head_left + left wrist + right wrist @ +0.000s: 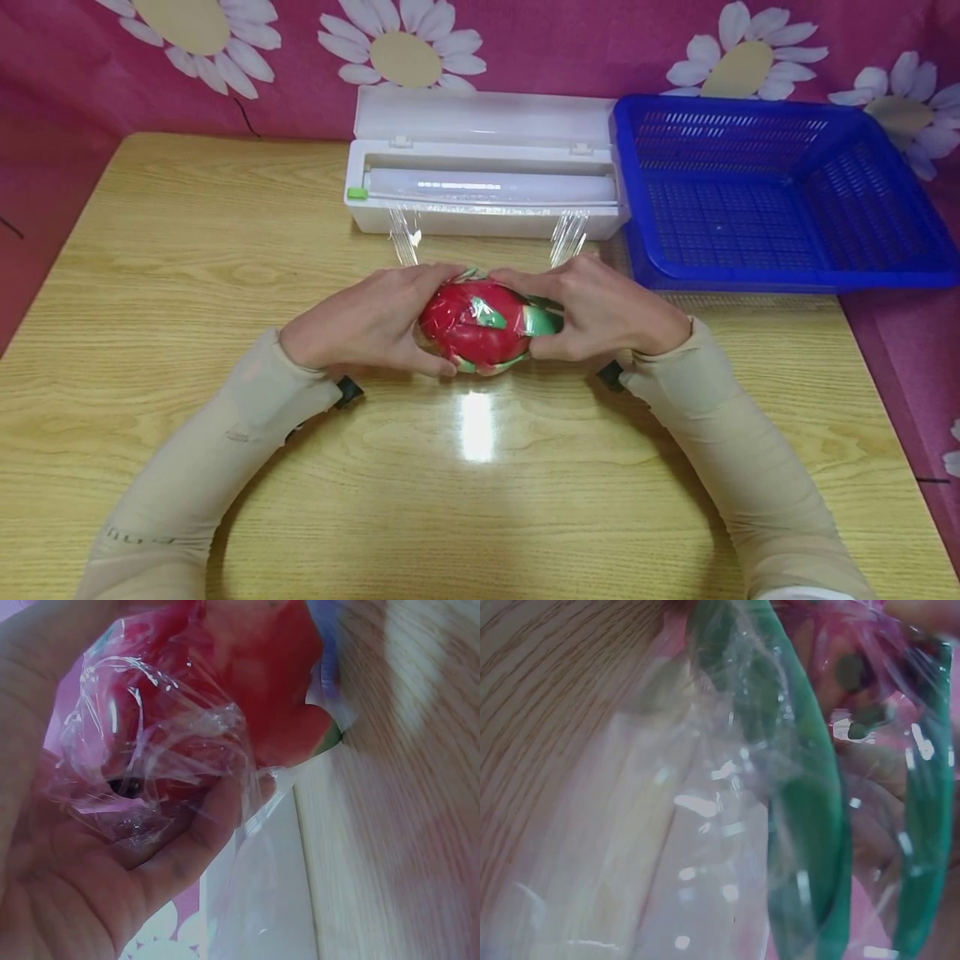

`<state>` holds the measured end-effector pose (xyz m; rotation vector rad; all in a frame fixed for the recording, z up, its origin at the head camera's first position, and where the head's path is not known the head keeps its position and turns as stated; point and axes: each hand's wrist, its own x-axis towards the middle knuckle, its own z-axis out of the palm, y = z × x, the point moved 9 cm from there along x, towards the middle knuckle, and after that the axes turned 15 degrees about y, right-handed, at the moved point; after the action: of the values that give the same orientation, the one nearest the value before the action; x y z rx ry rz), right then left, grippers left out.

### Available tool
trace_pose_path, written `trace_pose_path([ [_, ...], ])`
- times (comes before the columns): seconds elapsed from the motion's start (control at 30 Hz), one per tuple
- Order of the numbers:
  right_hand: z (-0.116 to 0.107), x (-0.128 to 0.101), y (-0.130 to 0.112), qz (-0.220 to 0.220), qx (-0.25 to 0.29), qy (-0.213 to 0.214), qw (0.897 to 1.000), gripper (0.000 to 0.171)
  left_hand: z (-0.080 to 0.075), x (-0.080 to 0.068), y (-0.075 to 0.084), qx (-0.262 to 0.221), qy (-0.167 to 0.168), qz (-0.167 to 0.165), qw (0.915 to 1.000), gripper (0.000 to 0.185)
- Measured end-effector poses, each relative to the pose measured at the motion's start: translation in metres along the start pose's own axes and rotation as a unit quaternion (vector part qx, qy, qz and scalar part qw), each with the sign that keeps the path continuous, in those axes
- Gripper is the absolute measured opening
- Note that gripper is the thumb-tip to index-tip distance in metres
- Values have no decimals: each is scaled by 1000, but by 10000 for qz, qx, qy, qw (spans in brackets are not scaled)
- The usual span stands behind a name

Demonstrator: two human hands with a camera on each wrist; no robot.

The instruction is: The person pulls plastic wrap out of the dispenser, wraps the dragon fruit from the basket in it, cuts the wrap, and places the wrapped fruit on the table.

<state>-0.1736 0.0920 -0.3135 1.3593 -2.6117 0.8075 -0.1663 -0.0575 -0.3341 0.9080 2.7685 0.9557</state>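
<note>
A red dragon fruit (480,329) with green-tipped scales is held between both hands over the middle of the table. Clear cling film covers it, bunched and wrinkled at its left end in the left wrist view. My left hand (375,321) grips that end, thumb at the near side and fingers at the far side. At the green-leafed end my right hand (600,308) grips the fruit the same way. Film (567,237) still runs from the fruit back to the white dispenser box (487,221). Long green scales (810,825) show through film in the right wrist view.
The dispenser's lid (483,117) stands raised, with the film roll (487,183) inside and a green slider (357,193) at its left end. A blue plastic basket (780,279) sits right beside it. Behind the wooden table (465,500) hangs a pink flowered cloth (525,50).
</note>
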Motion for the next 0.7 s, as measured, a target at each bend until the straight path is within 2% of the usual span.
trace_pose_path([
  [0.4,2,-1,2,227,120,-186,9995,75,1,-2,4,-9,-66,206,9998,102],
  [0.7,3,-2,2,209,265,-223,9992,77,2,-3,5,19,-140,151,9998,100],
])
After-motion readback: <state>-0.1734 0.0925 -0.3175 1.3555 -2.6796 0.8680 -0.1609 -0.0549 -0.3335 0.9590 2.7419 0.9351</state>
